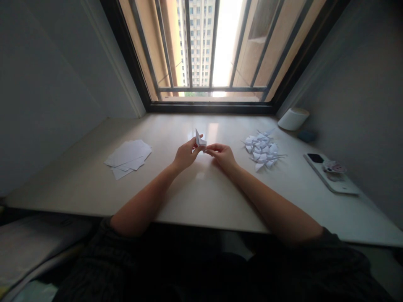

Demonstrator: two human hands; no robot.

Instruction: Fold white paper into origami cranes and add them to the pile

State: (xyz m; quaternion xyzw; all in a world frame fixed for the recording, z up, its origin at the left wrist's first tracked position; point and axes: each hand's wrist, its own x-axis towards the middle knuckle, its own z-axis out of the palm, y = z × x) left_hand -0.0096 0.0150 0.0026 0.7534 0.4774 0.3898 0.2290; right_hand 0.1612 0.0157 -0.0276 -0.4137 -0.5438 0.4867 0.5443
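Pale tabletop [198, 201], folded paper [202, 142] in left grip [187, 155]

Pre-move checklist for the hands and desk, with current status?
1. Folded paper held: ok, in the left hand.
2. Right hand at the paper: ok, fingertips by its lower right; exact grip hidden.
3. Creases crisp: cannot tell, too small in this view.
4. Flat sheets squared up: not ok, fanned unevenly on the left.
5. Pile of folded pieces apart from the right hand: ok, farther right on the desk.
6. Phone out of the way: ok, lying beyond the pile, toward the right wall.
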